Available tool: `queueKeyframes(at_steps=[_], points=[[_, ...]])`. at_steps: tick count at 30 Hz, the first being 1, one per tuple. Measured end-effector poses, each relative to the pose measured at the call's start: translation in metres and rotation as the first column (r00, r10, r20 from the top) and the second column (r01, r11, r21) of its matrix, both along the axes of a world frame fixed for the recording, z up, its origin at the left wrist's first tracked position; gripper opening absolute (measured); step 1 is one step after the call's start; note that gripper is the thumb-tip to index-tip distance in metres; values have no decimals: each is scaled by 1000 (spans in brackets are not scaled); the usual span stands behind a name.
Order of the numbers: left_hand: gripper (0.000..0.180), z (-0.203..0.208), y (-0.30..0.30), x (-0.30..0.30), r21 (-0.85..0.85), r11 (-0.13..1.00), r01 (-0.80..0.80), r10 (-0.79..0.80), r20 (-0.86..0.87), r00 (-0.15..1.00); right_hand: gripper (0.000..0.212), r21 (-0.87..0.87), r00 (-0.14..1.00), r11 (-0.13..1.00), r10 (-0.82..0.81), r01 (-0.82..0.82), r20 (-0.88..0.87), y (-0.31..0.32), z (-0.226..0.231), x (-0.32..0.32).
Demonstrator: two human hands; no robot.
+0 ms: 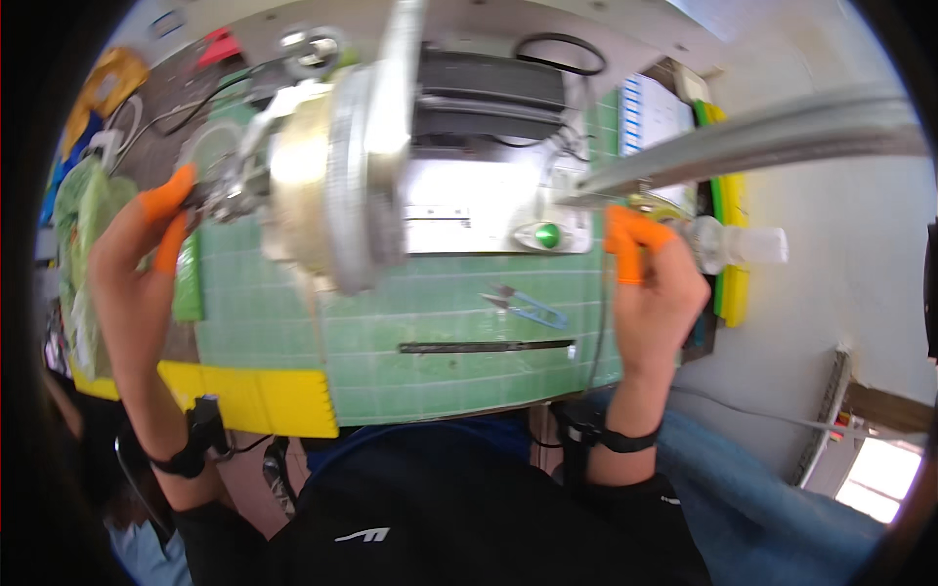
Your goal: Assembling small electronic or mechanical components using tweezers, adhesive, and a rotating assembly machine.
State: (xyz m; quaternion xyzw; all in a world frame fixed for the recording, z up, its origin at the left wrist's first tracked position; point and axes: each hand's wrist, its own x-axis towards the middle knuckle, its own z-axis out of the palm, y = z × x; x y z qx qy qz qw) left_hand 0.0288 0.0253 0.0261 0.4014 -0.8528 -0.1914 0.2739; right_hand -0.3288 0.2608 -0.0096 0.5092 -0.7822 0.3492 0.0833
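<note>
My left hand [137, 249], with orange finger covers on thumb and forefinger, closes on a small dark piece at the left end of a machine's metal fittings [230, 186]. Beside those fittings is the machine's large round metal drum [308, 176], smeared by motion. Under a long metal bar [733, 146] on the right, my right hand [655, 283] has its orange-covered fingertips bent together. What they hold is hidden. A thin dark cord [598, 342] hangs down just left of that hand. A clear plastic cylinder [752, 245] stands out beyond its knuckles.
On the green mat [459, 293] lie blue-handled thread snips [528, 307] and a long dark strip [484, 347]. A green button [546, 235] sits on the white machine base. Yellow edging [254, 398] borders the front left, and a green plastic bag [83, 225] hangs at far left.
</note>
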Motion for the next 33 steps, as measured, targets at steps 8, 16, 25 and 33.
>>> queueKeyframes(at_steps=[8, 16, 25, 33], points=[[26, 4, -7, 33, -51, 998, -31, 31, 0, 1000, 20, -281, 997, 957, -74, 77, 21, 43, 48, 12], [24, 19, 20, -11, -253, 943, 217, -223, 3, 975, 30, -140, 710, 711, 701, -689, 66, -53, 47, 167], [22, -4, 4, -13, -553, 805, 215, -250, 12, 968, 23, -214, 593, 670, 734, -710, 332, -86, 29, 202], [20, 8, 8, -17, -177, 916, 360, -398, -279, 874, 32, -457, 105, 845, 499, -277, 860, -107, -8, 216]])
